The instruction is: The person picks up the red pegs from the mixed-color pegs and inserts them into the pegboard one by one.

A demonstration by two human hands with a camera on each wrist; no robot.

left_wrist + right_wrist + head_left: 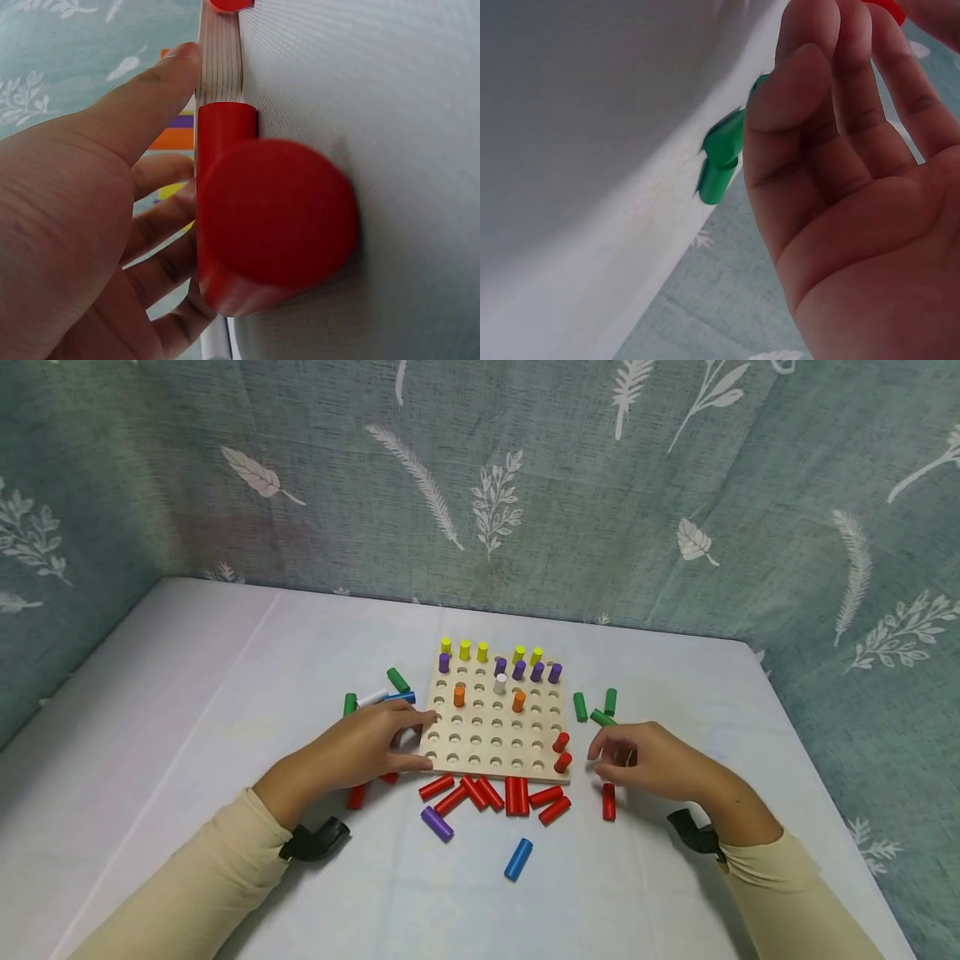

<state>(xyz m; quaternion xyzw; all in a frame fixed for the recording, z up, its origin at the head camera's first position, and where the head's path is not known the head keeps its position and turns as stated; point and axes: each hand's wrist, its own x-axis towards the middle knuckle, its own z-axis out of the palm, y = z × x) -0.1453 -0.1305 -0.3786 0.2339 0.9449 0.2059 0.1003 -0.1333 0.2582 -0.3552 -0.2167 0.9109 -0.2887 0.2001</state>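
We steadied the wooden pegboard with our left hand, whose fingers lay nearly straight along its left edge, thumb against the near corner and fingertips at the far part of that edge; it grasped nothing. In the left wrist view the thumb pressed the side of the board, and a red peg lay on the white table just beside the palm.

Our right hand hovered just off the board's right edge, fingers loosely curled towards two red pegs standing in holes at the board's near right. The right wrist view showed the fingers bent and relaxed, and a sliver of red past the fingertips, perhaps a peg, though we could not tell whether it was touched; the palm held nothing we could see.

The board stood at the middle of the table, with yellow pegs in its far row, purple pegs behind them, two orange pegs and one white peg. Loose red pegs lay along its near edge, with a purple one and a blue one nearer us. Green pegs lay to the right, beyond our right hand.
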